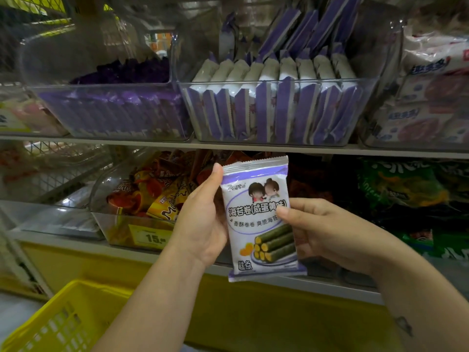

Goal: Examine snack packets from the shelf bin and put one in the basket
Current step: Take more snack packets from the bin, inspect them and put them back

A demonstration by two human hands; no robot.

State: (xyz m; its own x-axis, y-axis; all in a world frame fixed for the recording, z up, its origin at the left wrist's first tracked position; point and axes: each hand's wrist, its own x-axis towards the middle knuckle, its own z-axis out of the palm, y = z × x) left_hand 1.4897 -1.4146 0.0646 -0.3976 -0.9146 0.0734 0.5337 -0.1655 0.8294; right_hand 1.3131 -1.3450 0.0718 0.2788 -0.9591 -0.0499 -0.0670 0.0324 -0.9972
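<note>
A white and purple snack packet (258,219), printed with seaweed rolls and two cartoon figures, is held upright in front of the lower shelf. My left hand (203,219) grips its left edge. My right hand (322,229) holds its right side, thumb across the front. Above, a clear shelf bin (368,90) is packed with several matching purple and white packets standing on edge. A yellow plastic basket (58,323) sits at the bottom left, below my left forearm; only its corner shows.
A second clear bin (50,97) with purple packets stands left of the first. Red and white packs (431,102) fill the upper right. The lower shelf holds a bin of orange-brown snacks (154,199) with a yellow price tag (152,236), and green bags (411,196) at right.
</note>
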